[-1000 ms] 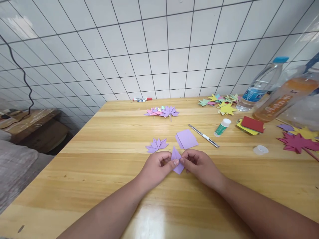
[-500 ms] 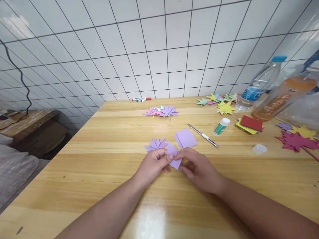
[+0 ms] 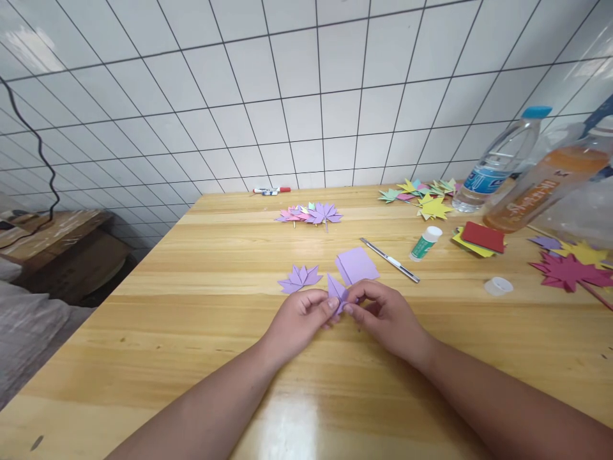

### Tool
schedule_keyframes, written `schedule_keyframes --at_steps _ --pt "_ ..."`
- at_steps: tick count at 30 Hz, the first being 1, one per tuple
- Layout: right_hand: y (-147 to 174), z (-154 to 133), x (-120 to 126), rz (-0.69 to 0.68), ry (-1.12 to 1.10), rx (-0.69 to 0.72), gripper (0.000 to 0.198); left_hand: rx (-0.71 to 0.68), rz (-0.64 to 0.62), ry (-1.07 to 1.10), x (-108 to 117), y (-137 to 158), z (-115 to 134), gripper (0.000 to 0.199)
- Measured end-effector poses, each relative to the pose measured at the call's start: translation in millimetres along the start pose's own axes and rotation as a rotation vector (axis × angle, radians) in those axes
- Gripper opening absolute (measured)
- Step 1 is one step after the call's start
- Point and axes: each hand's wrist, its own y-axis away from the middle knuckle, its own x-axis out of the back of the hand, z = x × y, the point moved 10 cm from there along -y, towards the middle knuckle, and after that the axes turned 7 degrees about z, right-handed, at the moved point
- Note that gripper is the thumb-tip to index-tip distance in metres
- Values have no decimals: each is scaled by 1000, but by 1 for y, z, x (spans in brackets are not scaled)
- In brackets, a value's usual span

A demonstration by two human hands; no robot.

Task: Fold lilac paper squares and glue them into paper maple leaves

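Observation:
Between my two hands is a small piece of folded purple paper [image 3: 336, 291], its pointed tip facing up and away. My left hand [image 3: 302, 319] pinches its left side, thumb on top. With thumb and forefinger, my right hand [image 3: 384, 314] grips the right side, where the paper bends up. Just beyond my left hand lies a purple folded paper leaf [image 3: 300, 279] with several points. A stack of square purple paper [image 3: 357, 266] rests behind my right hand. To its right a utility knife [image 3: 390, 260] lies slantwise.
A glue stick [image 3: 426, 243] stands uncapped-looking near red and yellow paper squares [image 3: 483, 237]; a clear cap [image 3: 499, 285] lies closer. Finished paper leaves [image 3: 311, 214] sit farther back, others [image 3: 431, 206] at back right. A water bottle [image 3: 498, 163] and an orange drink bottle [image 3: 541, 185] stand right. Markers [image 3: 272, 190] lie by the wall.
The purple paper has turned and its lower right part is now bent upward. My right hand has shifted its fingers to pinch that edge; my left thumb moved slightly right.

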Motion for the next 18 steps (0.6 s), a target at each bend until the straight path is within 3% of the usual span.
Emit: schedule_keyframes --at_steps 4,10,15,18 --pt "0 9 0 17 -60 -86 12 -41 38 -130 3 1 0 27" --pt "2 6 2 39 -75 -70 13 -59 79 -206 5 1 -5 28" --pt "2 16 -6 -29 -215 -167 46 -75 129 -149 10 -1 1 23" --pt "2 20 -14 -96 -210 -190 25 -78 124 -122 11 -1 3 21"
